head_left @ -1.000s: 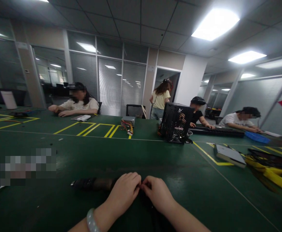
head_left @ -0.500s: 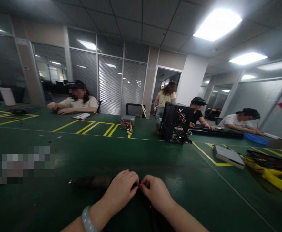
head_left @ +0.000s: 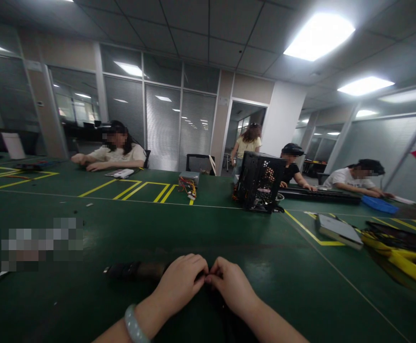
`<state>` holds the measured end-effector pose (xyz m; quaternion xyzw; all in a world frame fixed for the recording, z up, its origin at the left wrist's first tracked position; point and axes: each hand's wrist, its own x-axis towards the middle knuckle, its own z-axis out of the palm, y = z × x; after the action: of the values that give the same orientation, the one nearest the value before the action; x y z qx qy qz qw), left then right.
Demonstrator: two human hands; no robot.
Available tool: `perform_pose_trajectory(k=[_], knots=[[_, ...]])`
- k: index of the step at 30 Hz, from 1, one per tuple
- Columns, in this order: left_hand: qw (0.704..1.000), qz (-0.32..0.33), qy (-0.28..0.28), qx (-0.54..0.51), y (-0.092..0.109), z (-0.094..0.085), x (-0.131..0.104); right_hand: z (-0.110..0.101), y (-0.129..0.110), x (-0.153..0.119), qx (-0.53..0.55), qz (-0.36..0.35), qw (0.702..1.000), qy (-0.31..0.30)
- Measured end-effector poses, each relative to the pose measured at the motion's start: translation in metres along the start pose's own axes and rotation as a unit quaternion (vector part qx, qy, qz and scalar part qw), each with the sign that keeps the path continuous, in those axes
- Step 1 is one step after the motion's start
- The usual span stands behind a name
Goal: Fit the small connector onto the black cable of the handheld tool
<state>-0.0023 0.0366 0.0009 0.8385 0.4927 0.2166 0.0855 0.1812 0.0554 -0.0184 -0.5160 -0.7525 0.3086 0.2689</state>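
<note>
My left hand (head_left: 186, 281) is closed, with thumb and fingertips pinched together low in the middle of the view. My right hand (head_left: 231, 286) is closed in a pinch too, its fingertips meeting those of the left. What lies between the fingertips is too small and dark to make out. A dark cylindrical object with a metal tip (head_left: 133, 270) lies on the green table (head_left: 122, 233), its right end hidden behind my left hand. Something dark, hard to make out, is under and between my wrists.
A black computer case (head_left: 260, 181) stands beyond my hands. A power supply with coloured cables (head_left: 189, 180) is left of it. On the right lie a grey drive-like box (head_left: 339, 230) and yellow trays (head_left: 413, 267). Several people are across the table.
Both hands have shifted very slightly to the right in the view and stay pinched together. The table objects on the left also appear slightly further right.
</note>
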Motion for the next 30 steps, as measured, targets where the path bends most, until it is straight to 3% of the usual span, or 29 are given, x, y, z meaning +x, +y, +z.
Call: perform_pose_trajectory(k=[10, 22, 30], knots=[[1.0, -0.01, -0.003, 0.001, -0.001, -0.001, -0.001, -0.013, -0.012, -0.007, -0.076, 0.006, 0.997, -0.02], [0.999, -0.033, -0.003, 0.004, -0.004, 0.001, 0.0, -0.004, -0.004, -0.002, -0.074, -0.012, 0.997, -0.02], [1.0, -0.012, -0.016, 0.008, -0.003, -0.002, 0.0, -0.007, -0.005, -0.002, -0.085, -0.016, 0.996, -0.009]])
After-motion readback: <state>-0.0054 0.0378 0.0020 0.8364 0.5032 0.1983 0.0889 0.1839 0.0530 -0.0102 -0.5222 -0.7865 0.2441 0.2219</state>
